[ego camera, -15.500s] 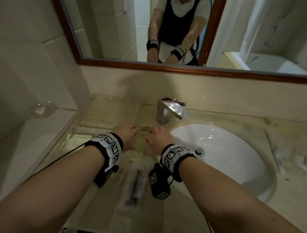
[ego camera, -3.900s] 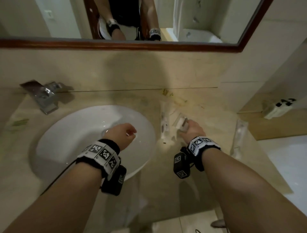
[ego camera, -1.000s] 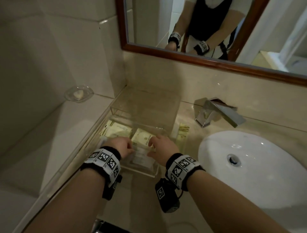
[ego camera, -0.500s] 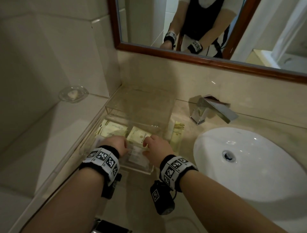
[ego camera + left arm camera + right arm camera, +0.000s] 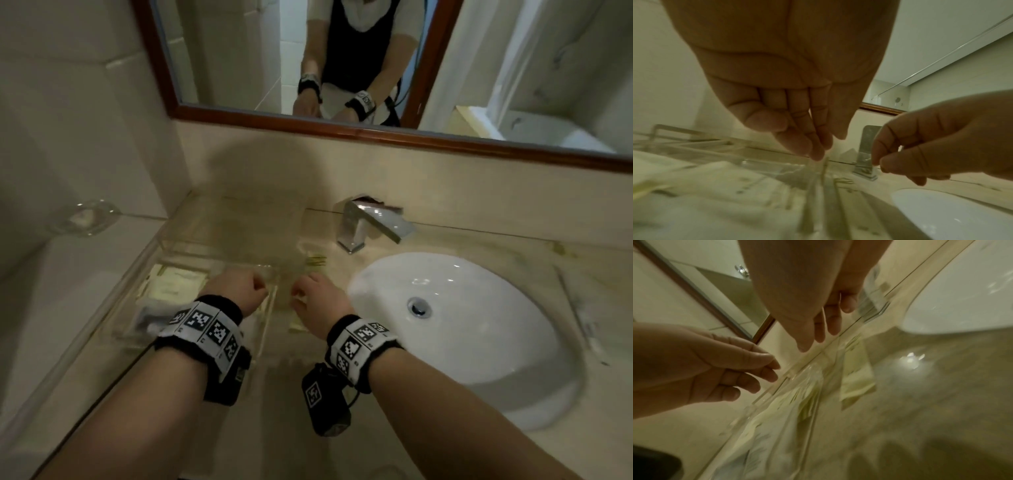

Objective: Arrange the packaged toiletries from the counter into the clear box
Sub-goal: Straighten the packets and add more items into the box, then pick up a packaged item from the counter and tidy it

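Note:
The clear box (image 5: 191, 255) stands at the counter's left end with cream packets (image 5: 174, 284) and a clear-wrapped item lying inside. My left hand (image 5: 260, 287) hovers over the box's right side; in the left wrist view its fingers (image 5: 813, 146) hang relaxed just above the right wall and hold nothing. My right hand (image 5: 296, 293) is just outside that wall, above a cream packet (image 5: 857, 369) lying flat on the counter beside the box. Its fingers (image 5: 818, 331) point down loosely and are empty.
A chrome faucet (image 5: 363, 226) and the white basin (image 5: 462, 325) lie to the right. A glass soap dish (image 5: 84, 217) sits on the ledge at far left. A long wrapped item (image 5: 582, 318) lies beyond the basin. The mirror (image 5: 342, 123) hangs above.
Both hands have let go of the packet they were settling in the box. The right hand has moved right, out of the box, to above the packet on the counter.

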{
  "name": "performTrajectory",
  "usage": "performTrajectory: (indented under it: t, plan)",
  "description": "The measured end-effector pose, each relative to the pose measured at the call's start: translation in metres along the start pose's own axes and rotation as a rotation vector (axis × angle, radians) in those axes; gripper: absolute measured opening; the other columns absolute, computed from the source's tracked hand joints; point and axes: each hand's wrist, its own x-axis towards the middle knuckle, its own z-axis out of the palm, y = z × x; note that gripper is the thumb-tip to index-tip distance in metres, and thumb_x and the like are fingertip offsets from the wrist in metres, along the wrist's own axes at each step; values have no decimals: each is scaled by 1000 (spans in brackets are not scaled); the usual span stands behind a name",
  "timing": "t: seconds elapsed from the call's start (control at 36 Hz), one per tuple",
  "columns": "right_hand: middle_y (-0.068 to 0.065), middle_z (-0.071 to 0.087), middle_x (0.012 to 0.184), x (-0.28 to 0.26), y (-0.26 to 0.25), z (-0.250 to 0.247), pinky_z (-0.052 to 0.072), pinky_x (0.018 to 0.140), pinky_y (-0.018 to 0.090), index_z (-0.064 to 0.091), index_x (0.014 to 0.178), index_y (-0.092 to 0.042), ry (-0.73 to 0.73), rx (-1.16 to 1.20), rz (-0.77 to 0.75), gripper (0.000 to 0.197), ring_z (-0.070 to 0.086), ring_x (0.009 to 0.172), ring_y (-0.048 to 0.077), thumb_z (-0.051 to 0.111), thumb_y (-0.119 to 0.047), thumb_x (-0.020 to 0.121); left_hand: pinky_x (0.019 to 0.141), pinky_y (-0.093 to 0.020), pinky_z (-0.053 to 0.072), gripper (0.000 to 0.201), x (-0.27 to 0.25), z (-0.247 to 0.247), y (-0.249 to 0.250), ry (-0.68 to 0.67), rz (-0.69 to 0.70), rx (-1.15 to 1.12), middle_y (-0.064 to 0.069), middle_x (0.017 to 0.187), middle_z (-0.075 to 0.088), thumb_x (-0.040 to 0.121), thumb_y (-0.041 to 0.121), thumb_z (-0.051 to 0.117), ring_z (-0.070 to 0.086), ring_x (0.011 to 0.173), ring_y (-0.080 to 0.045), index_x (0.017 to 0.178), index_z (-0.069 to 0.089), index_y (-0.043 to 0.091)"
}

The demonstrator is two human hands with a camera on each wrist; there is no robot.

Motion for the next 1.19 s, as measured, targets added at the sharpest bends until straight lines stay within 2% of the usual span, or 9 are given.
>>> performTrajectory:
  t: [0.14,0.22,0.31,0.44,0.67,0.78,0.89,1.0,1.19]
  plan:
    - [6,57,116,-28,50,-27,48,89,36,61,109,-15,71,30,109,23,56,107,26,54,-26,90,88,-30,47,26,1,12,58,-19,91,-37,-1,116,66,92,35,52,60,107,-21,111,63,20]
    - [6,53,121,-48,84,-47,44,91,33,60,113,-14,82,37,194,24,56,108,26,52,-26,93,92,-31,47,29,-1,20,96,-49,161,-62,-2,120,65,93,32,51,60,110,-21,116,63,19]
    - [4,53,120,-72,120,-65,43,91,34,60,111,-15,102,56,287,23,57,107,26,51,-26,94,91,-31,47,28,-3,31,135,-86,226,-66,-4,117,67,93,30,51,61,107,-22,113,65,17]
    - [9,54,117,-111,176,-90,46,91,35,60,109,-13,127,65,412,22,57,106,28,51,-25,93,91,-28,44,25,-11,54,200,-120,310,-92,-3,116,66,93,27,53,59,108,-21,112,64,15]
    - [7,53,119,-164,259,-123,44,92,34,61,109,-16,168,108,598,21,55,109,26,49,-25,93,89,-29,45,22,-21,87,288,-125,401,-42,-2,110,68,92,29,54,61,103,-20,106,66,18]
    - [6,48,128,-184,299,-132,40,98,33,56,116,-15,177,113,663,25,49,117,25,50,-24,93,85,-27,44,22,-24,103,318,-130,421,-26,0,110,68,92,33,54,61,102,-18,105,66,19]
    - [8,41,135,-202,335,-141,35,104,36,48,128,-18,209,37,723,39,40,126,29,53,-26,90,88,-27,44,26,-28,116,346,-136,420,-21,-1,116,66,94,30,51,60,108,-20,113,63,17]
    - [9,37,140,-209,365,-148,36,105,39,39,137,-20,215,8,802,53,37,127,30,56,-34,88,90,-27,45,27,-29,128,366,-133,409,-40,-2,118,66,94,30,51,61,108,-20,115,63,17]
    - [11,41,137,-201,397,-151,37,101,38,40,134,-16,208,39,834,54,41,124,31,54,-43,89,93,-31,47,27,-30,140,382,-148,353,-21,-2,117,66,94,30,50,61,107,-20,115,63,17]
